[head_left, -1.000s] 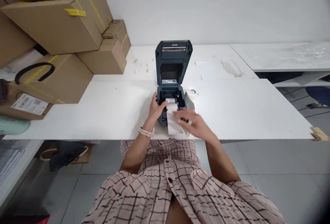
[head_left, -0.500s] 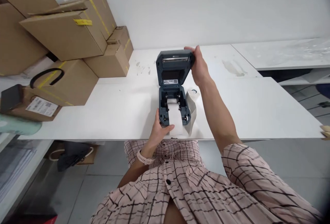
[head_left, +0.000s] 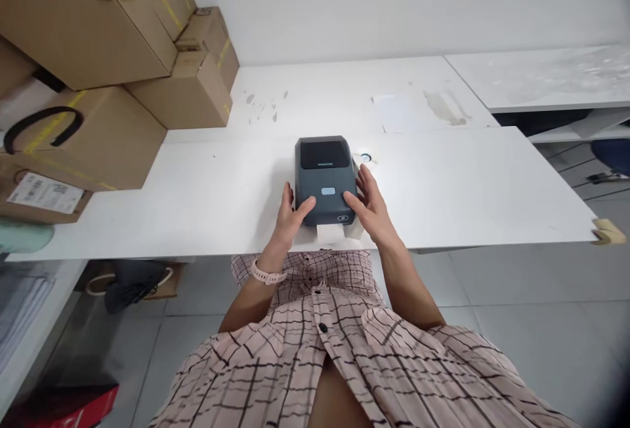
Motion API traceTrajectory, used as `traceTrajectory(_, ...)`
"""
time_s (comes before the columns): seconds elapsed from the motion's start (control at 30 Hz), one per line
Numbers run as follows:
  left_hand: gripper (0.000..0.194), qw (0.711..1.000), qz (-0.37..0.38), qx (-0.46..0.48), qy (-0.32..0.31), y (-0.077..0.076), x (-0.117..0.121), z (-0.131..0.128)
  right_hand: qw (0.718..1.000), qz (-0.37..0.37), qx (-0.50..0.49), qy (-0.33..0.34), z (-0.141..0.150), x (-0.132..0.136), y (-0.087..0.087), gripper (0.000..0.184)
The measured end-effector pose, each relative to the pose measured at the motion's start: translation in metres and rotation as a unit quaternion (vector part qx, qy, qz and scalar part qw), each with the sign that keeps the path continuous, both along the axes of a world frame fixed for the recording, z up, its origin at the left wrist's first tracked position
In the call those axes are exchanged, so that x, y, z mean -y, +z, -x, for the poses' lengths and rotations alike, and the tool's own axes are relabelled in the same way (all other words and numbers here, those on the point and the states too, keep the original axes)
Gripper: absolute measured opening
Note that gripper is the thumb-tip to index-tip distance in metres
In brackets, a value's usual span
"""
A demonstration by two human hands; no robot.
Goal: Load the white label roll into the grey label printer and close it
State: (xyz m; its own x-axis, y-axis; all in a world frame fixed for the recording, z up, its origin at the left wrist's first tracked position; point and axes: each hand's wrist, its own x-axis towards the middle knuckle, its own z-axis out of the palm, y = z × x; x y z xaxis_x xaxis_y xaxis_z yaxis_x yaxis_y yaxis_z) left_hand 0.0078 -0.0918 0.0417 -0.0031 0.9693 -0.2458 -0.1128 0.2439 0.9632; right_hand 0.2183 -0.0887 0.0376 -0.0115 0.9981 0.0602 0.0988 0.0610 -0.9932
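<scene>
Lid (head_left: 323,182) had swung down shut over the printer (head_left: 305,211) since the last frame; right hand (head_left: 373,210) had come off its raised far corner to the near right side. Nearest: a pale band (head_left: 268,276) on the left wrist, then a white paper strip (head_left: 329,234) poking out from the printer's near end, close to the near edge of the counter (head_left: 467,198). Left hand (head_left: 290,218) lay at the printer's left side, thumb on the lid, fingers spread apart from it. Right hand mirrored it, thumb on top, fingers splayed down the right side. Printer sat upright, nearer the near edge than the far one. Crumpled pale paper (head_left: 355,228) lay beside its right side. Cardboard boxes (head_left: 182,90) were stacked at the counter's left end; wall (head_left: 394,8) behind.
</scene>
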Motion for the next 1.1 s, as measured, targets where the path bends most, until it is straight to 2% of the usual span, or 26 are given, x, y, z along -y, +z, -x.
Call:
traceTrajectory(0.17,0.082,0.998,-0.040,0.035,-0.014,-0.002,0.001,-0.008,0.998,0.053,-0.025,0.012,0.003,0.004,-0.004,0.094)
traceTrajectory(0.4,0.077,0.997,-0.075,0.004,-0.019,-0.002,0.001,-0.007,0.999,0.034,-0.013,0.004,0.003,0.005,-0.007,0.087)
traceTrajectory(0.47,0.077,0.995,-0.079,-0.046,0.034,-0.007,0.014,-0.009,1.000,0.027,-0.012,-0.004,0.003,0.004,-0.010,0.088)
traceTrajectory(0.53,0.074,0.979,-0.085,-0.120,0.143,-0.016,0.035,-0.011,1.000,0.022,-0.017,-0.014,0.003,0.003,-0.014,0.088)
traceTrajectory(0.57,0.067,0.965,-0.086,-0.146,0.200,-0.021,0.047,-0.013,1.000,0.018,-0.019,-0.017,0.003,0.002,-0.016,0.086)
traceTrajectory(0.6,0.054,0.960,-0.068,-0.148,0.228,-0.025,0.058,-0.014,1.000,0.012,-0.020,-0.017,0.004,0.002,-0.018,0.084)
traceTrajectory(0.63,0.045,0.970,-0.034,-0.125,0.207,-0.029,0.067,-0.017,1.000,0.005,-0.018,-0.016,0.003,0.001,-0.020,0.082)
traceTrajectory(0.7,0.049,0.991,0.042,-0.061,0.109,-0.031,0.078,-0.022,1.000,-0.007,-0.006,-0.014,0.003,0.001,-0.022,0.080)
traceTrajectory(0.77,0.056,0.996,0.089,-0.007,0.014,-0.026,0.079,-0.029,1.000,-0.015,0.006,-0.013,0.003,0.001,-0.024,0.079)
traceTrajectory(0.8,0.056,0.995,0.099,0.007,-0.012,-0.021,0.077,-0.032,1.000,-0.016,0.008,-0.013,0.003,0.001,-0.024,0.079)
traceTrajectory(0.9,0.055,0.995,0.093,0.018,-0.035,-0.006,0.069,-0.038,1.000,-0.010,-0.005,-0.016,0.003,0.001,-0.024,0.079)
traceTrajectory(0.97,0.056,0.996,0.079,0.016,-0.039,-0.002,0.067,-0.039,0.999,-0.006,-0.022,-0.022,0.003,0.000,-0.024,0.080)
traceTrajectory(1.1,0.059,0.997,0.064,-0.012,-0.039,-0.017,0.064,-0.037,0.999,-0.004,-0.023,-0.022,0.004,0.000,-0.025,0.077)
